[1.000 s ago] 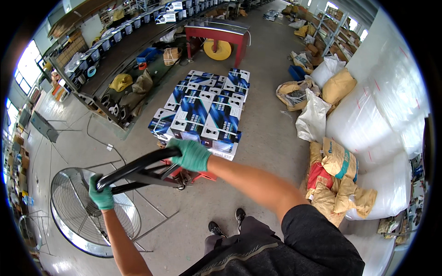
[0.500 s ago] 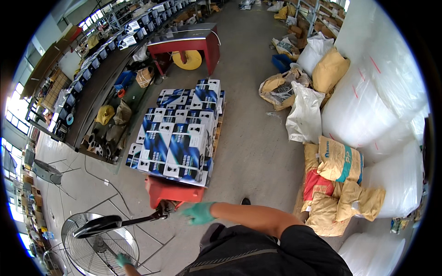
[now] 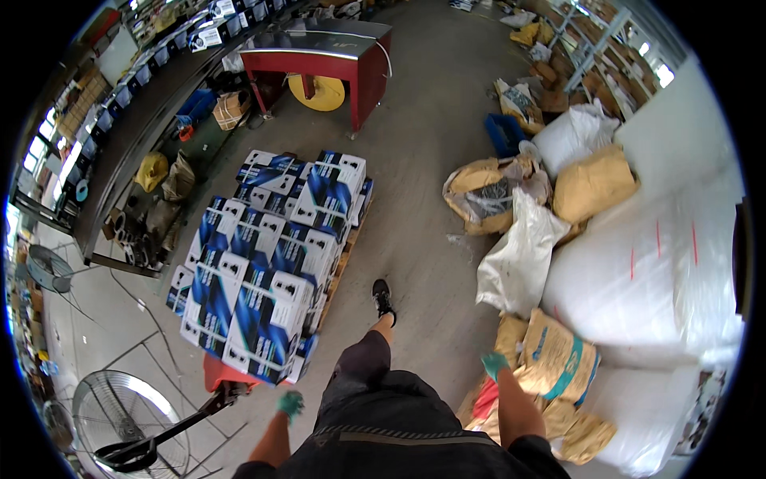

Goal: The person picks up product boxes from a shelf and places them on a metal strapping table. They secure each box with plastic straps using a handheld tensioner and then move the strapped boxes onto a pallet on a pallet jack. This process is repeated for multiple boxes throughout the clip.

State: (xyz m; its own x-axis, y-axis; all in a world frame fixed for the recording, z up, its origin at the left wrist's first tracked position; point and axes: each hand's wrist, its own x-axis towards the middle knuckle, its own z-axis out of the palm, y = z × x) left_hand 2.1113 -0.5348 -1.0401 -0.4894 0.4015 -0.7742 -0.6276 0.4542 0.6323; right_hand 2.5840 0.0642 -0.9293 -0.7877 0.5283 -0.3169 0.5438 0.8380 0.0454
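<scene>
My left hand (image 3: 291, 405), in a green glove, hangs near the front right corner of a stacked load of blue, white and black cartons (image 3: 275, 291). Its fingers are apart and hold nothing. My right hand (image 3: 495, 366), gloved likewise, hangs away from my body, seen above the brown paper sacks (image 3: 561, 355); its fingers look loosely spread, with nothing in them. The cartons sit on a wooden pallet (image 3: 341, 263) over a red pallet jack (image 3: 217, 372). Its black handle (image 3: 128, 455) tilts toward the lower left, apart from both hands.
A large floor fan (image 3: 120, 415) stands lower left, past the jack handle. Beyond the load is a red metal table (image 3: 369, 84), with a conveyor line (image 3: 120, 172) to its left. Wrapped plastic rolls (image 3: 638, 271), a white sack (image 3: 519, 255) and shelving (image 3: 594, 56) line the right side.
Both hands have moved: the left from beside the fan toward the cartons, the right from near the jack out to the right. One foot has stepped forward beside the pallet.
</scene>
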